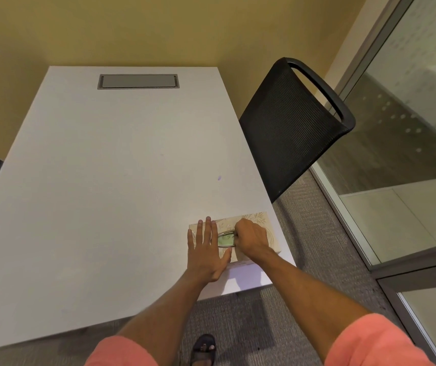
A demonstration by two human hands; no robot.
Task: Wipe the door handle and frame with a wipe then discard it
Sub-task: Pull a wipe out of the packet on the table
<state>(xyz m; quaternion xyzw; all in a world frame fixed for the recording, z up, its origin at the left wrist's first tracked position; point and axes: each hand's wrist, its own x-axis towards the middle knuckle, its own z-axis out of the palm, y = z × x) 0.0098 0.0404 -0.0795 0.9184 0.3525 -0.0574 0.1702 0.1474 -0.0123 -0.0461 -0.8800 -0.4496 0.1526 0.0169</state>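
Your left hand lies flat, fingers spread, gripping nothing, pressing down on the left end of the tissue box. The box sits at the near right corner of the white table. Your right hand is curled at the box's slot, fingertips inside; can't tell whether it has pinched a wipe. Black mesh chair stands right of the table, glass wall further right.

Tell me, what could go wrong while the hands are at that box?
The beige patterned tissue box sits near the white table's corner; a hard tug might slide it off, though the flat left hand steadies it. The right hand, fingers in the oval slot, might tear the wipe or pull several.
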